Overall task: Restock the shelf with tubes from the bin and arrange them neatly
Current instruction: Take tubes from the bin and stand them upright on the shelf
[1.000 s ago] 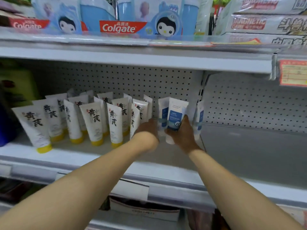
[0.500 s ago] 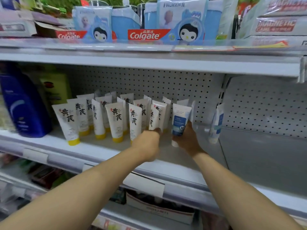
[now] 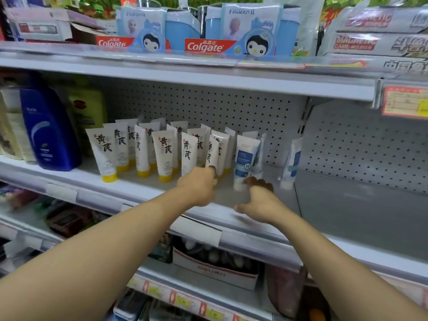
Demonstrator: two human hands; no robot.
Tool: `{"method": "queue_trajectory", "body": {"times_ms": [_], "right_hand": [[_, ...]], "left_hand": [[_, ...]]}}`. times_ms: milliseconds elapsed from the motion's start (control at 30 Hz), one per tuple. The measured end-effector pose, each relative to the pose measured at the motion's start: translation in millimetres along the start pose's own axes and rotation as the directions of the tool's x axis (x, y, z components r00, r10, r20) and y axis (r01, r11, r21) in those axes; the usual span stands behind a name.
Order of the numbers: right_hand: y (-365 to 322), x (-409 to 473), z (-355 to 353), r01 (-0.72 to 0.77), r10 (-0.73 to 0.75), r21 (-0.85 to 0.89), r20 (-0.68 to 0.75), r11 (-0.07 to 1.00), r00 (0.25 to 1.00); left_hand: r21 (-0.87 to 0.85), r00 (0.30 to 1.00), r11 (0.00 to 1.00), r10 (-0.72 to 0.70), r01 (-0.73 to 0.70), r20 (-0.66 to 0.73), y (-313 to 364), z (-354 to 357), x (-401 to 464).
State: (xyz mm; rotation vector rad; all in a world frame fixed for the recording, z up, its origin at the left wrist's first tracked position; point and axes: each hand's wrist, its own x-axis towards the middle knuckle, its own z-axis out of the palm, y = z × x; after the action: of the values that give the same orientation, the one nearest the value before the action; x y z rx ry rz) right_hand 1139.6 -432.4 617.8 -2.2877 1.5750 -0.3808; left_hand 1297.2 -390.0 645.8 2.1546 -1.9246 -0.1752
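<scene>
At the left of the frame a dark blue bottle (image 3: 49,128) stands on the shelf (image 3: 347,205). Right of it stand white tubes with yellow caps (image 3: 104,154), printed with black Chinese characters. The left hand (image 3: 199,184), fingers curled, seems to pinch the base of the rightmost such tube (image 3: 213,154), though blur hides the contact. The right hand (image 3: 259,200) hangs loosely curled, holding nothing, just beside an upright blue-labelled tube (image 3: 244,161). Above, boxes read "Colgate" (image 3: 205,46) and "Frozen II".
</scene>
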Motion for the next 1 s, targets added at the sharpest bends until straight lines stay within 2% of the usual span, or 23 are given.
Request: {"method": "queue_trajectory", "body": {"times_ms": [233, 400, 633, 800, 1000], "right_hand": [[-51, -24, 18, 0.206, -0.206, -0.057, 0.009, 0.977, 0.978], [-103, -28, 42, 0.360, -0.358, -0.034, 0.050, 0.933, 0.932], [-192, -36, 97, 0.510, -0.498, -0.055, 0.152, 0.858, 0.854], [-258, -51, 148, 0.574, -0.557, -0.004, 0.237, 0.819, 0.796], [-335, -65, 227, 0.566, -0.538, 0.010, 0.329, 0.824, 0.776]], "left_hand": [[-0.005, 0.994, 0.995, -0.098, 0.098, -0.042, -40, -14, -35], [-0.020, 0.977, 0.977, -0.214, 0.213, -0.021, -92, -23, -67], [-0.031, 0.920, 0.920, -0.391, 0.391, 0.010, -179, -29, -130], [-0.039, 0.871, 0.870, -0.490, 0.491, 0.027, -259, -36, -184], [-0.013, 0.842, 0.843, -0.536, 0.537, 0.067, -361, -30, -236]]}}
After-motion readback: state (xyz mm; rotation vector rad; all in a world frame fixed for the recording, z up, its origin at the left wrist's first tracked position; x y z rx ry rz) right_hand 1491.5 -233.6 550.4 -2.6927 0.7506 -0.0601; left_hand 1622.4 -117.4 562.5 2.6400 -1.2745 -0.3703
